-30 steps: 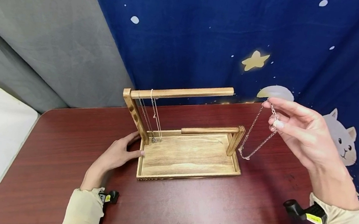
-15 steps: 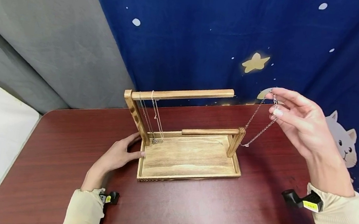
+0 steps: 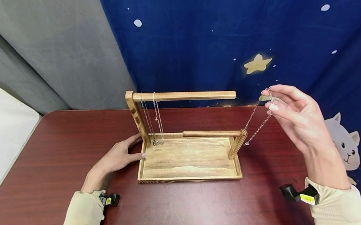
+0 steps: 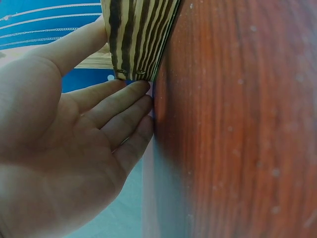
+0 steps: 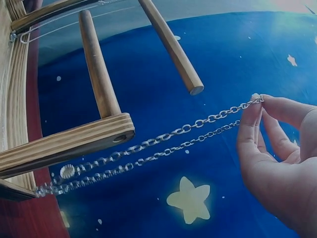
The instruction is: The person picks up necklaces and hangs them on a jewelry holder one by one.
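Observation:
My right hand (image 3: 303, 121) pinches a silver chain necklace (image 3: 259, 128) between thumb and fingers, right of the wooden jewelry stand (image 3: 173, 176). In the right wrist view, the chain (image 5: 185, 128) slants from the fingertips past the stand's lower post, its far end blurred, with a round charm on it. It hangs apart from the tip of the upper bar (image 3: 196, 95). My left hand (image 3: 120, 154) rests against the stand's left end, thumb at the tray rim; in the left wrist view its fingers (image 4: 121, 106) look straight, tips touching the striped wood (image 4: 136, 37).
Thin necklaces (image 3: 157, 119) hang near the left end of the upper bar. A shorter lower rod (image 3: 211, 133) runs above the tray's back. The stand sits on a reddish-brown table (image 3: 73, 141), with a blue star-patterned curtain (image 3: 189, 35) behind.
My right hand has risen and moved left with the necklace, whose lower end now hangs beside the right post. The left hand stays against the stand.

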Motion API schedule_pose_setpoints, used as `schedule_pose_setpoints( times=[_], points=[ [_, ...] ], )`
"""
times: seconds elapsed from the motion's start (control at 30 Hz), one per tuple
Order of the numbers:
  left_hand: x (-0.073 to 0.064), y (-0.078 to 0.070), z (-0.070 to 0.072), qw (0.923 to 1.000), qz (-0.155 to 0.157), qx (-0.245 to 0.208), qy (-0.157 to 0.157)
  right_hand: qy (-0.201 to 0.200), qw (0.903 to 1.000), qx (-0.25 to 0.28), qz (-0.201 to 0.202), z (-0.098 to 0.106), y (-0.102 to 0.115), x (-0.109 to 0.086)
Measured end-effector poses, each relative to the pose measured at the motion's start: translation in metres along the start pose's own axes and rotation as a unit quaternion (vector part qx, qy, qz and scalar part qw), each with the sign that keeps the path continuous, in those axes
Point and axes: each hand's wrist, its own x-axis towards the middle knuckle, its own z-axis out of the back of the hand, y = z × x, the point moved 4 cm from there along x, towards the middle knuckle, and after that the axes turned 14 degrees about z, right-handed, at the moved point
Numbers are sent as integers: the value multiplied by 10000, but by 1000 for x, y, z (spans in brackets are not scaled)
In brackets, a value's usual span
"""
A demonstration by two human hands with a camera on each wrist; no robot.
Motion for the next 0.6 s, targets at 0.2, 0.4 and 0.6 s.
schedule_pose_setpoints(
  times=[0.2, 0.4, 0.6],
  points=[
    [-1, -1, 0, 10000, -17, -11, 16, 17, 10000, -29, -13, -4, -3, 6],
    [-1, -1, 0, 10000, -14, -28, 15, 64, 9998, -161, -34, -9, -5, 12],
    [-1, 0, 1, 10000, 4, -79, 2, 67, 9998, -170, -51, -15, -8, 18]
  ],
)
